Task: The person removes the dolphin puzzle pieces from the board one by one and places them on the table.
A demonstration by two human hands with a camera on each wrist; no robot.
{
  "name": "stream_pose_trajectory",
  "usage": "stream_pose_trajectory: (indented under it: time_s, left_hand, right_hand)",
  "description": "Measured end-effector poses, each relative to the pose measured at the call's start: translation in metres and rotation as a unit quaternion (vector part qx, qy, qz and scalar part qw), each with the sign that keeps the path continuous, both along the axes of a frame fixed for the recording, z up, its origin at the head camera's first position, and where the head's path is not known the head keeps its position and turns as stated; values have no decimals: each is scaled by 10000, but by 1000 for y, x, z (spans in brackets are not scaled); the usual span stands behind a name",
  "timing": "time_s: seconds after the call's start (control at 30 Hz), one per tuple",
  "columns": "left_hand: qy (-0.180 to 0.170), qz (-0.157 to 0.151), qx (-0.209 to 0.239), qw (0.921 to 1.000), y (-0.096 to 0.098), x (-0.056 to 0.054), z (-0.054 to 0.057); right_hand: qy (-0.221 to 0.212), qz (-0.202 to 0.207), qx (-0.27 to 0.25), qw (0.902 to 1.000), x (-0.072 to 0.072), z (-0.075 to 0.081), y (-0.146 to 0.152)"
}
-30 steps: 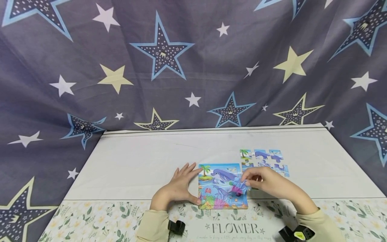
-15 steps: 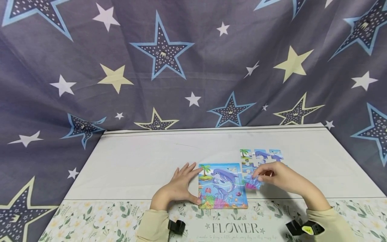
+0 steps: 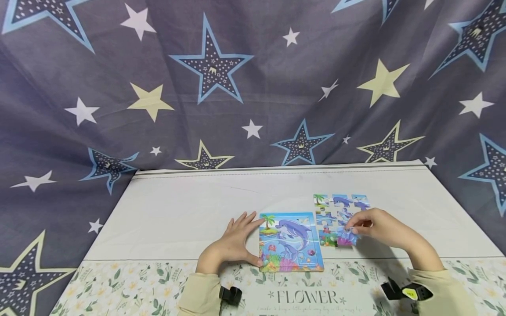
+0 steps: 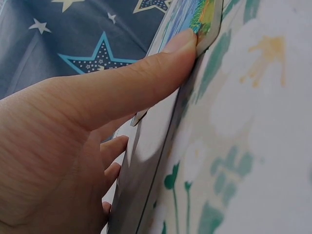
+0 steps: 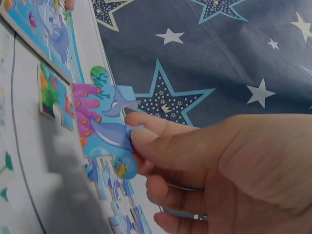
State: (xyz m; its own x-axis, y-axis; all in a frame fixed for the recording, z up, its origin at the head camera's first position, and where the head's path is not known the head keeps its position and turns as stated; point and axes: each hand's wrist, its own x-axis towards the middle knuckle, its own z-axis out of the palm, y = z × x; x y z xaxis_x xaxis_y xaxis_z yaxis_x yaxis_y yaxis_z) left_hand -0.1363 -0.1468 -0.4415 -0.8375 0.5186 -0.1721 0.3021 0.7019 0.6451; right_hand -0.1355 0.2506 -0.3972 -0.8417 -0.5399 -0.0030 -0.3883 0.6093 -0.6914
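Note:
My left hand [image 3: 233,242] rests at the left side of a square dolphin puzzle board [image 3: 290,243], its fingers spread. The thumb [image 4: 168,53] presses the near left corner, and the index fingertip meets the far left corner. To the right, my right hand [image 3: 383,227] pinches a puzzle piece [image 5: 105,124] with pink coral and part of a dolphin between thumb and index finger. That piece is tilted, close to the near row of loose pieces, beside a corner piece [image 3: 327,238] with green plants. My right hand covers some loose pieces in the head view.
More loose puzzle pieces [image 3: 341,201] lie in spaced rows right of the board. A floral cloth with lettering [image 3: 312,298] covers the near table, and white cloth [image 3: 189,197] the far part. A starry curtain [image 3: 253,87] hangs behind.
My right hand has moved right with the puzzle piece, from over the board's right side to the near row of loose pieces. My left hand and the board have stayed in place.

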Motion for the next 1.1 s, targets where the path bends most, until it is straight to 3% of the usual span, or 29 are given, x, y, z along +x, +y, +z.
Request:
stream_pose_trajectory:
  time_s: [0.43, 1.1]
  left_hand:
    - [10, -20, -23, 10000, 0, 0, 0]
    - [-21, -12, 12, 10000, 0, -1, 3]
  right_hand:
    - [-572, -132, 165, 9981, -3, -10, 9]
    - [-429, -428, 449, 9972, -7, -21, 10]
